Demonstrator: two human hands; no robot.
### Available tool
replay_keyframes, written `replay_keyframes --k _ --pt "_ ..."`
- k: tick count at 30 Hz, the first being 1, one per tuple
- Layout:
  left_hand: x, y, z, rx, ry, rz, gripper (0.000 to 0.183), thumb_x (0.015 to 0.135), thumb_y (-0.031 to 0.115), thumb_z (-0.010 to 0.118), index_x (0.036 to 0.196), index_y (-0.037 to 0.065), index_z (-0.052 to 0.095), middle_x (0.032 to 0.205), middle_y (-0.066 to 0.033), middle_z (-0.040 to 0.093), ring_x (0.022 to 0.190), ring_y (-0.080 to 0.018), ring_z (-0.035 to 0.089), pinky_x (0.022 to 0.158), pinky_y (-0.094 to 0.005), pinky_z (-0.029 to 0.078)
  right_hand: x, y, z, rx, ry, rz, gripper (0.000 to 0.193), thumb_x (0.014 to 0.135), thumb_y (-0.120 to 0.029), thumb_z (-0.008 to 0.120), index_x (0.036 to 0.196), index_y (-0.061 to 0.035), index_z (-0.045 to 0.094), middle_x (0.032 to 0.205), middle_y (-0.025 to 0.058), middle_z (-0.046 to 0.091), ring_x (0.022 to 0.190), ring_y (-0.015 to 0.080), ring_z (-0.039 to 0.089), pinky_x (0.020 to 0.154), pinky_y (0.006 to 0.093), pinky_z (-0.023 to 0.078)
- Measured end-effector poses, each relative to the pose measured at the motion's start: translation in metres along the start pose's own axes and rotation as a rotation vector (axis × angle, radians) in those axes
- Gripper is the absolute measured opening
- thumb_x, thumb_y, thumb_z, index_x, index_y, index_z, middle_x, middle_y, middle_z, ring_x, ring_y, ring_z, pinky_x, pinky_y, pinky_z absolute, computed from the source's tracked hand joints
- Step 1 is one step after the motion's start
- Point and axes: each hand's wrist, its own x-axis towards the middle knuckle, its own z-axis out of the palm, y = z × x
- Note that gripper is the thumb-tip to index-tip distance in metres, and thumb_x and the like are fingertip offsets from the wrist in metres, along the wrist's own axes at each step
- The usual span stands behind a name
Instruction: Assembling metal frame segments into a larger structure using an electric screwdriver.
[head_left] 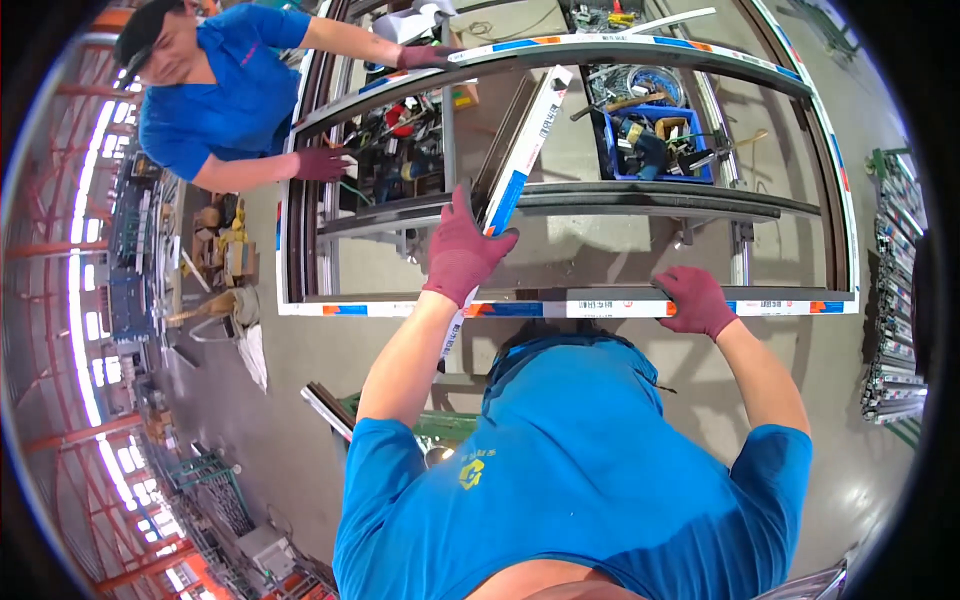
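Note:
My left hand (463,250), in a maroon glove, holds a loose metal profile bar (525,150) between thumb and fingers. Dark with white and blue film on one face, the bar slants up and away to the right, across the opening of a large rectangular window frame (390,309). Its lower end continues below my wrist, past the frame's near rail. My right hand (695,300), gloved alike, is closed over the near rail, right of its middle. Dark crossbars (600,200) span the frame. Some of my left fingers are hidden behind the bar.
Across at the far left, a co-worker (230,90) in a blue shirt has both gloved hands at the frame. A blue crate (660,180) of tools sits beneath it. Stacked profiles (895,290) stand at right; assorted goods (225,240) lie at left.

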Motion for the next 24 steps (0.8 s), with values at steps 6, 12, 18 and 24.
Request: replay_keyframes --k 6,12,18,24 --pt "0.091 -0.057 0.019 -0.413 -0.128 0.001 0.093 0.077 0.031 0.091 0.152 0.002 0.044 0.118 -0.0163 0.071 0.101 -0.0209 0.070 0.088 -0.0327 0.056 0.006 -0.003 -0.004 -0.007 -0.079 0.036 0.066 0.069 -0.043 0.082 0.124 -0.0112 0.065 0.111 0.0120 0.066 0.104 0.0340 0.066 0.087 0.0467 0.053" --pt "0.158 -0.071 0.034 -0.645 -0.252 -0.021 0.084 0.081 0.027 0.090 0.145 -0.008 0.049 0.113 -0.0114 0.072 0.093 -0.0146 0.069 0.079 -0.0286 0.055 0.004 -0.002 -0.001 -0.060 -0.139 0.076 0.069 0.066 -0.044 0.083 0.125 -0.0136 0.065 0.113 0.0092 0.065 0.107 0.0303 0.065 0.092 0.0435 0.051" --pt "0.194 -0.080 0.073 -0.750 -0.259 -0.085 0.072 0.077 0.028 0.091 0.133 -0.005 0.059 0.123 -0.0168 0.072 0.103 -0.0229 0.071 0.094 -0.0357 0.055 0.005 -0.003 -0.001 -0.059 -0.131 0.087 0.072 0.063 -0.044 0.084 0.125 -0.0136 0.065 0.113 0.0094 0.065 0.106 0.0301 0.065 0.092 0.0435 0.051" --pt "0.199 -0.102 0.111 -0.567 -0.150 0.011 0.092 0.077 0.036 0.091 0.148 -0.006 0.049 0.136 -0.0222 0.066 0.125 -0.0292 0.065 0.108 -0.0373 0.049 0.008 -0.005 -0.001 -0.065 -0.078 0.053 0.066 0.061 -0.040 0.084 0.118 -0.0133 0.065 0.107 0.0090 0.065 0.100 0.0310 0.066 0.088 0.0440 0.053"
